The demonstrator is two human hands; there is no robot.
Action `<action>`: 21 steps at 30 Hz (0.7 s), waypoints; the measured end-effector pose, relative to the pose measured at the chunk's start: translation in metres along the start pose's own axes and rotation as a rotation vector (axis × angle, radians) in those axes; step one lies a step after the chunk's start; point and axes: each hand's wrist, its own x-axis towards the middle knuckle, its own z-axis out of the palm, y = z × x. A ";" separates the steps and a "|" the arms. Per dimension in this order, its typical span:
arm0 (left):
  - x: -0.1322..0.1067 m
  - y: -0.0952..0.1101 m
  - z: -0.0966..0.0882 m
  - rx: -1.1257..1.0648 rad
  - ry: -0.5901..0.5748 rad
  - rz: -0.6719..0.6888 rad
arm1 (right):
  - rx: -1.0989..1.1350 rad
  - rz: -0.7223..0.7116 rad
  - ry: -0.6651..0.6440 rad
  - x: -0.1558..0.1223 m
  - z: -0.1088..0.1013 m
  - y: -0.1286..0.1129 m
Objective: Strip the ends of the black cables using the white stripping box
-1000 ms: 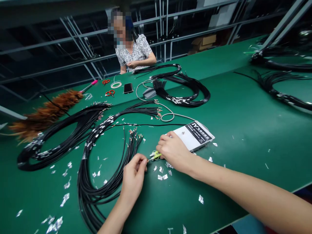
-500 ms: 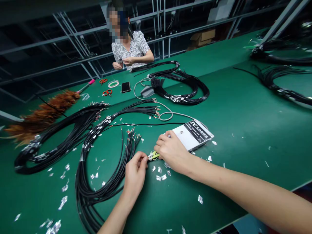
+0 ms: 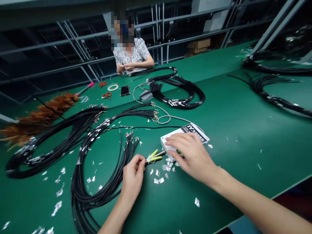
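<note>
My left hand (image 3: 134, 170) is closed in a pinch on the end of a black cable, most of which the fingers hide. Just beyond the fingertips, a yellow-green clip (image 3: 153, 156) reaches toward the pinched end and sits on a metal shaft coming out of a white box (image 3: 167, 138) with a black label. My right hand (image 3: 188, 154) hovers at the box's near side, fingers stretched out and holding nothing. Left of the hands lies a looped bundle of black cables (image 3: 75, 175), with stripped ends (image 3: 131, 138) showing red and white wires.
Scraps of silvery film (image 3: 159, 180) lie across the green table (image 3: 219, 123). More cable coils (image 3: 190, 102) rest farther back, near a phone (image 3: 125, 90) and orange-handled scissors (image 3: 106, 95). A brown feather duster (image 3: 48, 110) lies at left. A co-worker (image 3: 134, 55) sits across the table.
My right hand has let go of the yellow-green clip and moved right to the white box, its fingers opening. The clip's handles now show spread apart. My left hand keeps its pinch.
</note>
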 end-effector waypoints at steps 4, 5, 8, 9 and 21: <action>0.000 -0.001 -0.001 0.003 -0.005 0.008 | 0.041 0.086 0.167 -0.039 -0.011 0.005; 0.001 -0.001 -0.001 0.006 -0.005 0.010 | 0.041 0.072 0.150 -0.046 -0.010 0.005; 0.002 -0.002 -0.001 0.021 -0.002 0.014 | 0.006 0.026 0.139 -0.056 -0.001 0.003; 0.001 -0.002 -0.001 0.027 0.001 0.014 | -0.013 0.022 0.154 -0.057 0.002 0.003; -0.017 -0.015 -0.024 -0.018 0.077 -0.010 | 0.084 -0.069 0.083 -0.072 -0.009 0.000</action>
